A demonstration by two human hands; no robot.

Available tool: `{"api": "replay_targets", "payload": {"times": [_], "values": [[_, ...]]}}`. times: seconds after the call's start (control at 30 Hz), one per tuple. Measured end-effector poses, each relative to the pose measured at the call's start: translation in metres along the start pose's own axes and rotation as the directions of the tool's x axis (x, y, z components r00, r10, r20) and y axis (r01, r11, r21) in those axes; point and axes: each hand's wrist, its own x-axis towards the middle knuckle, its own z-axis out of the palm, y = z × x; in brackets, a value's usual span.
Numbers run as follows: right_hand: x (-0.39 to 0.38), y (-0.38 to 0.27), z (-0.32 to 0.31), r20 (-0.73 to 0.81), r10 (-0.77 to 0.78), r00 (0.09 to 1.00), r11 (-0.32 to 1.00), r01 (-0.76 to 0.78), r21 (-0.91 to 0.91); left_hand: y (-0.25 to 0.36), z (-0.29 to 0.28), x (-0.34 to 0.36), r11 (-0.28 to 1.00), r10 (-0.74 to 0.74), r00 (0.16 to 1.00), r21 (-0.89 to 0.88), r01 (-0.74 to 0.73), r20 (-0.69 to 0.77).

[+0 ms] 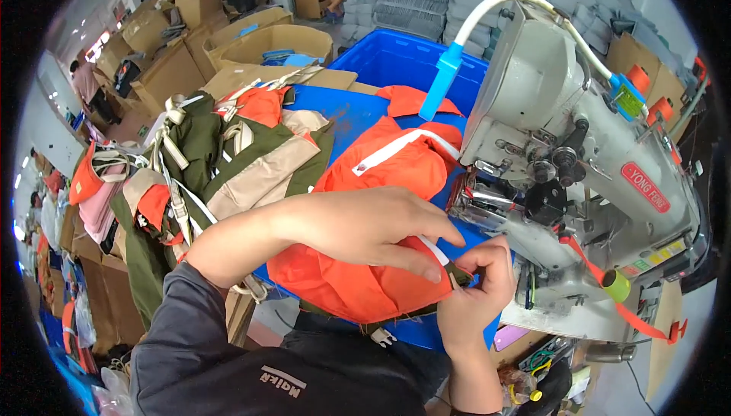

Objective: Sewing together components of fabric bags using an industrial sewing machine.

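Note:
An orange fabric piece (350,283) with a white strip and a dark green edge lies across the blue work surface (346,130) in front of me. My left hand (373,226) rests on it, palm down, with thumb and forefinger stretched apart near the right corner. At that corner my right hand (480,286) pinches the fabric edge between bent fingers and thumb. Just beyond both hands stands a grey industrial sewing machine (525,73). More orange fabric (396,168) with a white webbing strap (388,149) bunches up beside its needle area.
Green, beige and orange sewn pieces (259,172) with straps are heaped at the left. Behind the table sits a blue plastic bin (381,54), with cardboard boxes (282,39) beside it. A red ribbon (628,313) hangs off the machine. Another person (91,89) stands far left.

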Motion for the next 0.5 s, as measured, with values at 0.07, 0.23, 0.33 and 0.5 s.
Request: {"api": "replay_targets", "payload": {"times": [0.07,0.23,0.33,0.5], "values": [[-0.002,-0.002,0.006,-0.007,0.003,1.0,0.999,-0.003,0.042,-0.003,0.0,0.005,0.994,0.106,0.994,0.044,-0.105,-0.024],[-0.035,-0.006,-0.008,-0.111,-0.102,0.989,0.995,0.099,-0.032,-0.001,0.002,0.016,0.993,0.058,0.959,0.118,-0.026,-0.277],[-0.041,-0.027,0.006,0.165,0.149,0.975,0.987,-0.156,0.033,-0.006,0.01,0.03,0.983,0.119,0.903,0.178,-0.048,-0.414],[-0.041,-0.021,0.015,0.388,0.281,0.878,0.947,-0.318,0.034,-0.005,0.005,0.036,0.934,0.2,0.893,0.353,-0.05,-0.403]]}}
